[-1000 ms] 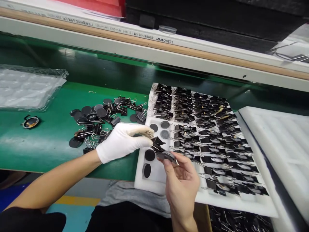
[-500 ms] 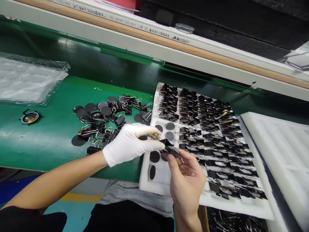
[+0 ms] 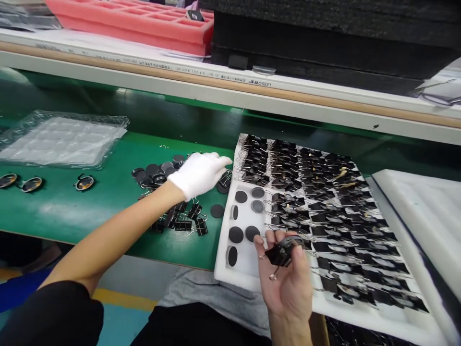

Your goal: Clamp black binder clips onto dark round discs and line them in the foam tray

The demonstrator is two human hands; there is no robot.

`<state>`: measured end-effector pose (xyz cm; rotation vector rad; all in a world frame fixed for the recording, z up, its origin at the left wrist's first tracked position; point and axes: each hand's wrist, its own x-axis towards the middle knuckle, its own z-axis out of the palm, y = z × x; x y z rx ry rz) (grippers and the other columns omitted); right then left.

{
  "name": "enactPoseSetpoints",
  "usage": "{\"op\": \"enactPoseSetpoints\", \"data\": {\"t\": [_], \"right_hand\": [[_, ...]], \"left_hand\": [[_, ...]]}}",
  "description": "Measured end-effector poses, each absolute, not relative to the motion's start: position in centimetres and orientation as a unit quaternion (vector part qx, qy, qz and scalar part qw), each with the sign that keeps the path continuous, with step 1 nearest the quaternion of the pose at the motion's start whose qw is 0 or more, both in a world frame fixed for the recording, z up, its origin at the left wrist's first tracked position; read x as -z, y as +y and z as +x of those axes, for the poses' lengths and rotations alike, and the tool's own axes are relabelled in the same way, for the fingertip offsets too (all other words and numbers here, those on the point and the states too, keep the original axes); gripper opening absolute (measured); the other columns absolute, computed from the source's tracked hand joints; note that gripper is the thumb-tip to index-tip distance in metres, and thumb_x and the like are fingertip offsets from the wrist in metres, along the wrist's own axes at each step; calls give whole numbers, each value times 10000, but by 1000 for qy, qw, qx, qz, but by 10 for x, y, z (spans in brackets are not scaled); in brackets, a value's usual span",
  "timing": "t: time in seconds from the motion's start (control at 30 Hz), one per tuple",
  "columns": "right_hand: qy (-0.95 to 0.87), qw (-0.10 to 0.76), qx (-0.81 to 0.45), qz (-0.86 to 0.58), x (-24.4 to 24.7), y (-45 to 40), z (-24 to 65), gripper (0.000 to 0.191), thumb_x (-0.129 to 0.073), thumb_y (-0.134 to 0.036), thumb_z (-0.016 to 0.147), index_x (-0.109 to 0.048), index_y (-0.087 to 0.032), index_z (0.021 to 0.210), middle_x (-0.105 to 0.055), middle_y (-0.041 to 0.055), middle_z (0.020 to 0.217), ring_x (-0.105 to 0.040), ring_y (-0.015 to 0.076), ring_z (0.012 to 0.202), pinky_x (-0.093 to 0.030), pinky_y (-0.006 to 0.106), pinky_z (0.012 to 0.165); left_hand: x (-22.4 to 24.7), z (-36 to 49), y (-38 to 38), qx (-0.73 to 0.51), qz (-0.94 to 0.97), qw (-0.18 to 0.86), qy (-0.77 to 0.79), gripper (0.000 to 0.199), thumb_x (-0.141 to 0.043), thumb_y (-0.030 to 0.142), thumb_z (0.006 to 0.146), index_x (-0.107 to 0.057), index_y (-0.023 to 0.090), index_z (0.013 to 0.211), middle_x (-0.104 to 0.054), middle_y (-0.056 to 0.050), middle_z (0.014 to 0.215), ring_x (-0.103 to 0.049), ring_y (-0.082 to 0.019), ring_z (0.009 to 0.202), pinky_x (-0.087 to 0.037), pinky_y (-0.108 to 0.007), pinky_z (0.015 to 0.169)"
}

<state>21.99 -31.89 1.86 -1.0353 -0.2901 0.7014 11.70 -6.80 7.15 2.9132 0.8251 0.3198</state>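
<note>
My right hand (image 3: 286,283), bare and palm up, holds a black binder clip (image 3: 276,256) clamped on a dark round part (image 3: 293,244). The thumb presses on the round part, and the clip's wire handles stick out to the left. My left hand (image 3: 201,174), in a white glove, reaches over the loose pile, its thumb and fingers slightly apart. Just below its fingertips lies a binder clip (image 3: 225,179) with silver handles. Under the left hand and forearm are loose binder clips (image 3: 183,225) and dark discs (image 3: 152,169), partly hidden.
A white foam tray (image 3: 225,269) carries rows of clipped parts (image 3: 324,211) and several loose discs (image 3: 236,234). Another white tray (image 3: 428,206) stands at right. Clear plastic trays (image 3: 65,139) and small ring-shaped parts (image 3: 85,182) lie at left. A pink foam tray (image 3: 144,31) sits on the shelf.
My left hand has let go of the binder clip and moved up and left to the loose pile. My right hand has turned palm up with the clipped part. The view has shifted.
</note>
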Motion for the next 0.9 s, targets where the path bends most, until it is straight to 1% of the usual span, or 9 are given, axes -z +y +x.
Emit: {"op": "enactPoseSetpoints", "data": {"t": [0.1,0.2,0.4,0.5,0.63,0.73,0.8,0.87,0.9], "right_hand": [[-125,797,-353,-473,-20,-320,215,223,-778,-489,871,-710,-297,960,-658,4,943,-686,195,905,-634,440,839],[-77,796,-390,-457,-23,-320,214,221,-823,-452,841,-722,-301,967,-671,-7,983,-716,201,938,-643,412,806],[-89,746,-451,-482,-17,-321,219,254,-788,-445,881,-732,-259,1045,-735,24,947,-734,195,857,-641,318,694],[-205,719,-400,-530,-11,-323,218,235,-760,-414,911,-747,-233,1060,-782,81,1008,-764,242,937,-657,358,777],[-398,663,-292,-563,-12,-327,214,178,-771,-261,893,-804,-255,1069,-673,128,1418,-636,320,1327,-611,412,1014],[-473,641,-217,-564,-13,-329,211,287,-758,-158,876,-805,-303,1119,-719,85,1359,-719,300,1208,-629,397,1001],[-501,631,-160,-570,-10,-330,206,366,-760,-116,855,-794,-317,1159,-748,63,1307,-762,293,1117,-642,379,982],[-513,625,-117,-577,-4,-330,198,400,-764,-100,842,-790,-321,1175,-737,52,1326,-767,309,1104,-647,382,976],[-512,627,-102,-579,-1,-329,194,410,-769,-96,837,-789,-324,1177,-732,46,1333,-765,317,1106,-649,386,970]], "left_hand": [[-63,143,-60,2,971,12,239,347,-501,382,1000,-700,182,1201,-708,-127,1029,-697,-268,911,-475,-340,793],[-56,149,-53,-3,970,68,235,305,-557,425,965,-725,178,1027,-704,-99,991,-674,-239,867,-458,-311,760],[-77,121,-76,-184,919,201,286,297,-607,412,952,-629,185,761,-659,-13,777,-575,-158,716,-425,-274,695],[-92,109,-123,-309,874,245,285,310,-601,376,983,-594,187,737,-621,5,760,-563,-131,714,-446,-270,714],[-95,97,-183,-369,853,294,224,221,-629,283,966,-638,198,763,-650,-42,937,-632,-154,908,-516,-303,840],[-92,89,-202,-341,833,378,217,178,-678,266,924,-629,197,768,-672,-81,1173,-646,-198,1119,-528,-347,970],[-90,84,-205,-327,793,457,235,134,-688,331,915,-659,208,959,-668,-98,1274,-660,-212,1140,-542,-362,975],[-88,82,-207,-329,752,509,261,379,-662,439,916,-618,209,1214,-682,-116,1270,-689,-218,1069,-565,-370,915],[-86,82,-208,-334,743,510,275,437,-637,487,916,-610,203,1247,-706,-113,1208,-699,-220,1011,-567,-372,881]]}}
